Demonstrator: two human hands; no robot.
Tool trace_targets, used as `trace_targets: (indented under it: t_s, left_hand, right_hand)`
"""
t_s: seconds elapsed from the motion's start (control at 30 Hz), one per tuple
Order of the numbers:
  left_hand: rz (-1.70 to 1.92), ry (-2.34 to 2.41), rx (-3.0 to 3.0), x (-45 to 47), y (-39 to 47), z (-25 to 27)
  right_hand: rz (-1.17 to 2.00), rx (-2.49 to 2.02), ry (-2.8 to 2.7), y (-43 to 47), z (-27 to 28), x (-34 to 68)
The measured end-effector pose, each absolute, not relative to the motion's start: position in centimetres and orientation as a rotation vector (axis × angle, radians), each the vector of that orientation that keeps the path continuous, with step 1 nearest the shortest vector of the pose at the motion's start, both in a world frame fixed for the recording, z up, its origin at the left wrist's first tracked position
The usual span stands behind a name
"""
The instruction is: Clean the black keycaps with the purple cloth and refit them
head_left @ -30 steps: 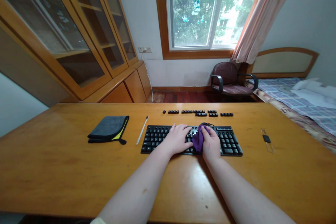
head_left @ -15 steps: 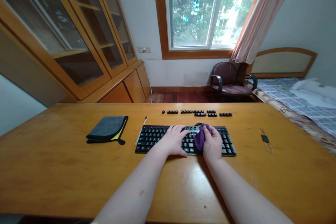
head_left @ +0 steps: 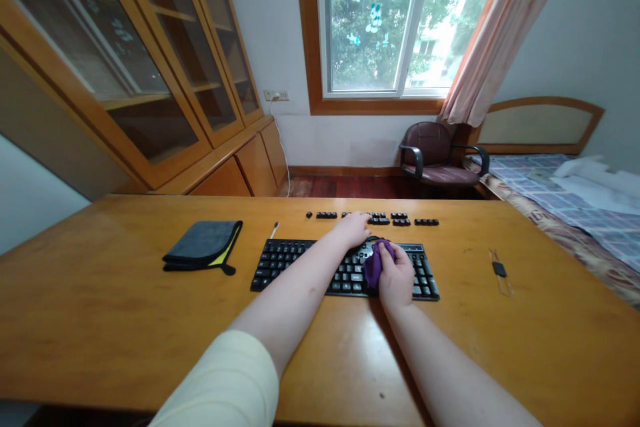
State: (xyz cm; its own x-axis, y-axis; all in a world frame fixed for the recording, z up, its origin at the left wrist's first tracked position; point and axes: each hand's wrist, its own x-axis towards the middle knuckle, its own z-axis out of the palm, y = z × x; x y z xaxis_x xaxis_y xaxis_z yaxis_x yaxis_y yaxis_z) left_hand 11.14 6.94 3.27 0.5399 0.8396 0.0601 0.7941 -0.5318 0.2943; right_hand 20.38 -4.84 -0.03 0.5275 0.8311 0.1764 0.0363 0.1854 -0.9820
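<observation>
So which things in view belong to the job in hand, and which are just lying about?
Likely in the job:
purple cloth, held in the right hand
black keyboard, beneath the cloth
loose keycaps, by the left hand

Lying about, though some may belong:
folded grey cloth
white stick
black-gripped wire tool

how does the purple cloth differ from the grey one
The purple cloth is bunched in the right hand, while the grey cloth lies folded on the desk. The purple cloth shows one colour; the grey cloth has black edging and a yellow underside. As they lie, the purple cloth looks smaller than the grey cloth. Both look like soft fabric.
</observation>
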Motion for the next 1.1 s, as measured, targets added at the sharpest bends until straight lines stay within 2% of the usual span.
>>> trace_targets:
  t_s: [0.3, 0.7, 0.97, 1.1]
  left_hand:
    - [0.188, 1.470, 2.494, 14.2, 9.8, 1.9]
    - [0.278, 1.481, 2.391, 14.0, 10.2, 1.5]
    - [0.669, 1.413, 2.243, 10.1, 5.9, 3.2]
    - [1.097, 1.169, 1.613, 6.9, 1.1, 3.0]
  right_hand:
    - [0.707, -1.287, -0.854, -5.0, 0.6, 20.4]
    - [0.731, -1.280, -0.845, -4.8, 0.2, 20.5]
    - [0.741, -1.259, -0.842, -4.7, -0.1, 20.4]
    - [0.748, -1.253, -0.890, -4.8, 0.2, 20.2]
